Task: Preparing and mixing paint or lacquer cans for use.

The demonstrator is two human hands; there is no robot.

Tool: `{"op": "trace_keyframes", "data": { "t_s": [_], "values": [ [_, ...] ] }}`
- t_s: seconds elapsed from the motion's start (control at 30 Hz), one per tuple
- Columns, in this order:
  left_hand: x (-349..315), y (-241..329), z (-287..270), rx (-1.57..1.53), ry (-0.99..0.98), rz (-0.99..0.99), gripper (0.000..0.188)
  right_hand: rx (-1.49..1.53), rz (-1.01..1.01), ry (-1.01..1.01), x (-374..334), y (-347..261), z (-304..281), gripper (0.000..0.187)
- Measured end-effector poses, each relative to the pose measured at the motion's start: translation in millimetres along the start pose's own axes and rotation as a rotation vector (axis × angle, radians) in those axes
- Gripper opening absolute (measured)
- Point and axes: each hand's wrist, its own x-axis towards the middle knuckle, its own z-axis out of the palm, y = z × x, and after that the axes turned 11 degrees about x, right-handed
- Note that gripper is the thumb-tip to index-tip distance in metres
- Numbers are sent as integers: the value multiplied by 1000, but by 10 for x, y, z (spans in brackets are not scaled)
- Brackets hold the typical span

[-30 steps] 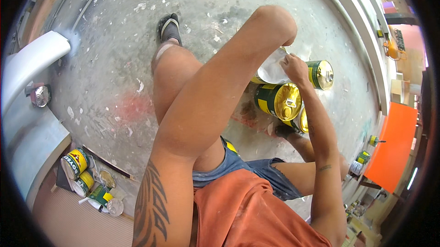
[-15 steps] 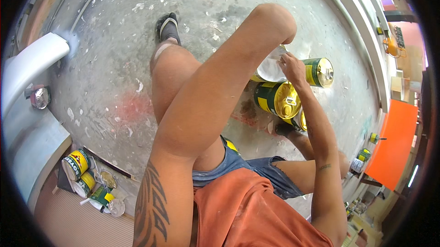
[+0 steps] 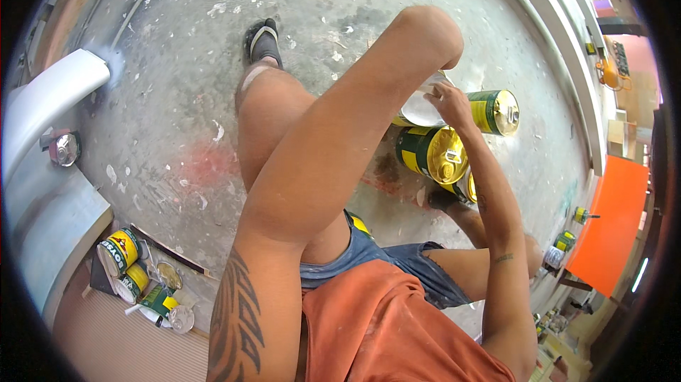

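Note:
My left arm reaches across my body, and my left hand [image 3: 434, 33] is bent down at the wrist by an open can [image 3: 418, 111] with a whitish inside. The fingers of that hand are hidden behind the wrist. Over the can's opening my right hand [image 3: 451, 104] has its fingers bent and drawn together; what they hold, if anything, is too small to make out. Close to my right wrist stands a green and yellow paint can [image 3: 433, 153] with a gold top and a handle. Another green and yellow can [image 3: 489, 112] lies just beyond the right hand.
One more gold-topped can [image 3: 466, 187] sits beside my right foot. At the lower left are several used paint cans [image 3: 128, 261]. A white curved piece [image 3: 64, 84] juts in at the left; an orange panel [image 3: 606, 226] stands at the right. Paint spots mark the concrete floor [image 3: 177, 84].
My right hand has shifted slightly and its fingers have changed position over the open can. The left hand stays almost where it was. The whole view has moved a little.

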Motion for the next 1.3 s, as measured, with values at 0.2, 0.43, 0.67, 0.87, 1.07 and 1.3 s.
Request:
{"op": "trace_keyframes", "data": {
  "t_s": [0.2,0.43,0.67,0.87,1.07,1.3],
  "values": [
    [34,-17,-1,28,-4,15,41,-159,189,-251,74,43,-134,27],
    [69,-35,58,34,15,10,44,58,24,-26,36,-39,40,26],
    [32,-8,-16,38,-24,12,44,-253,175,-287,57,94,-54,25],
    [-19,10,-24,10,-14,6,44,-42,-51,66,16,-35,80,24],
    [1,-25,-3,33,3,11,45,-128,148,-363,71,40,-129,26],
    [23,-13,50,48,37,-13,44,-17,-1,36,48,-27,26,33]
  ]
}}
